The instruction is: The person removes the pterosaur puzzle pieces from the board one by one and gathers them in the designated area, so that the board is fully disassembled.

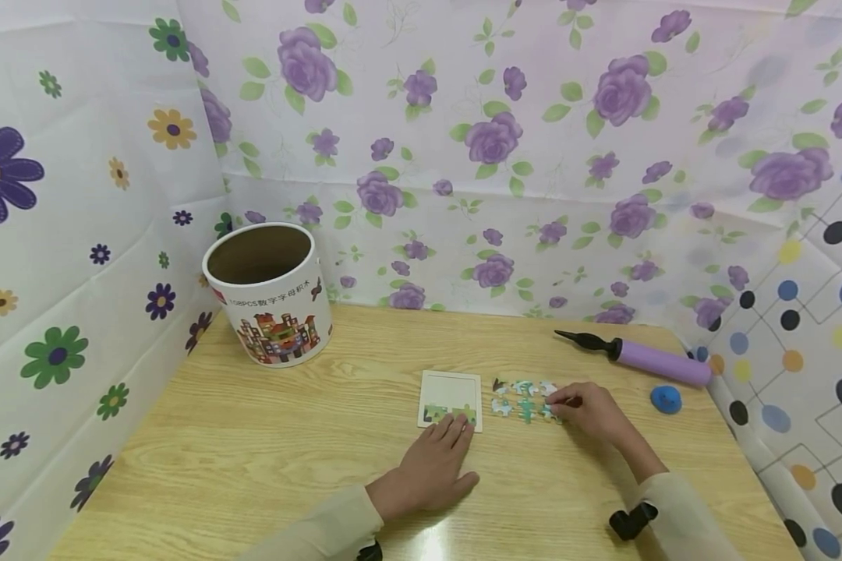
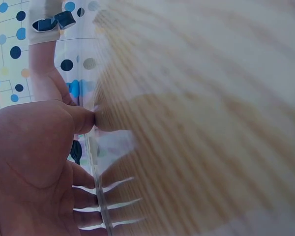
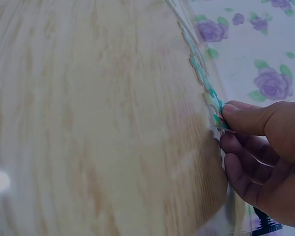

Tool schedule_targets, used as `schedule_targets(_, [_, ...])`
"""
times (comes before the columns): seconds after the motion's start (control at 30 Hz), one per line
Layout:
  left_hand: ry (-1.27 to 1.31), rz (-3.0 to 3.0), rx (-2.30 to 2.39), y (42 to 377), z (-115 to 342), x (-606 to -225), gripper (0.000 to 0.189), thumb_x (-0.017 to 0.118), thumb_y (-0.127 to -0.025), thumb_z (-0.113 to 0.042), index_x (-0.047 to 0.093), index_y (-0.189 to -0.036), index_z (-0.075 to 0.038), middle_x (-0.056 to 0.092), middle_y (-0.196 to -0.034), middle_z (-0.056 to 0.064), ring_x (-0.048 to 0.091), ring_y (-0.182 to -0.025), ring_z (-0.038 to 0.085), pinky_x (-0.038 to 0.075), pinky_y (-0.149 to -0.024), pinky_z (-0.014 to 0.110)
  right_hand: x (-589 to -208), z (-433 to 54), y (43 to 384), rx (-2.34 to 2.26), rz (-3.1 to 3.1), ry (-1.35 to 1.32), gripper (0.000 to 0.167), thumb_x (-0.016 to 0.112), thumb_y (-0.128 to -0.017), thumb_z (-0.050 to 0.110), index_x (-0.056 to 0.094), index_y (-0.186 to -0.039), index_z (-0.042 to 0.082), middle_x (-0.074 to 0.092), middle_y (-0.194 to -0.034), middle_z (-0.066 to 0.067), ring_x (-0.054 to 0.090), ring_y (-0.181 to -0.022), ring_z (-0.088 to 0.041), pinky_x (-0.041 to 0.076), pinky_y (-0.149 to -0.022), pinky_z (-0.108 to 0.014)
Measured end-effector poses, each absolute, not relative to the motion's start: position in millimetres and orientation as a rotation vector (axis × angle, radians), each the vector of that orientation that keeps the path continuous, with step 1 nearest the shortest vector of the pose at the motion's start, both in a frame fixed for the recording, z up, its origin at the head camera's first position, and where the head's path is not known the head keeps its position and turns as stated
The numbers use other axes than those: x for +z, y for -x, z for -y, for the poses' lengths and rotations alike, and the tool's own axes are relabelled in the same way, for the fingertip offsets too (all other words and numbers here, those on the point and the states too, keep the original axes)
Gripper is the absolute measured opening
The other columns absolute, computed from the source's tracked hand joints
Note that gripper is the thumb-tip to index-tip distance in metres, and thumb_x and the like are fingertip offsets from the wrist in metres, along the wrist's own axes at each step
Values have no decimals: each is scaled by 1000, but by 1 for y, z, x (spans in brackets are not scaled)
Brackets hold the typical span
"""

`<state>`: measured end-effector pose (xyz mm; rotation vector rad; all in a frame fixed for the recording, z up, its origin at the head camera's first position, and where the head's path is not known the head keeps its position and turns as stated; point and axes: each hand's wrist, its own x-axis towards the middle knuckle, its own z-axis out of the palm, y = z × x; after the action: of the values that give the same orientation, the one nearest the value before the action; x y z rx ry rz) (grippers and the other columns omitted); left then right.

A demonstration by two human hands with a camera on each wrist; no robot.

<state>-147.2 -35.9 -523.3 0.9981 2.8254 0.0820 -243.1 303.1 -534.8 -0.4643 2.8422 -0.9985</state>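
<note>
Right hand point(image 1: 592, 409) pinches piece point(image 3: 218, 122); lift clear of neighbours point(image 1: 525, 408) beside fingertips. Left hand point(image 1: 436, 465) straight-fingered: steady board point(image 1: 452, 389) under its tips.

Beige slvs point(image 1: 330, 523), blk wrist cams point(image 1: 633, 520)

On the worktop point(image 1: 252, 436), I locate the puzzle board point(image 1: 451, 388), fitted pieces point(image 1: 435, 411) inside its front edge — the left hand point(image 1: 435, 463) lies there. Loose pieces point(image 1: 526, 409) lie right of the board, the right hand point(image 1: 592, 409) at their right end. The bucket point(image 1: 270, 300) stands left and behind; the pump point(image 1: 663, 363) lies right and behind — a small object point(image 1: 666, 399) before it.
</note>
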Motion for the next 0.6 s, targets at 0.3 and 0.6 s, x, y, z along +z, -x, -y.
schedule_targets(0.3, [-994, -2822, 84, 148, 35, -523, 72, 38, -108, -52, 28, -161, -4, 25, -168, 14, 23, -155, 30, 28, -122, 41, -539, -302, 245, -963, -2880, 517, 13, 75, -94, 18, 82, -104, 20, 74, -104, 0, 68, -90, -16, 57, -74, -34])
schedule_targets(0.6, [-1006, -2832, 96, 149, 36, -527, 72, 37, -108, -51, 27, -161, -4, 24, -168, 15, 23, -155, 30, 28, -122, 41, -536, -299, 246, -954, -2899, 530, 13, 74, -95, 17, 81, -106, 19, 73, -101, 2, 67, -89, -16, 57, -75, -35])
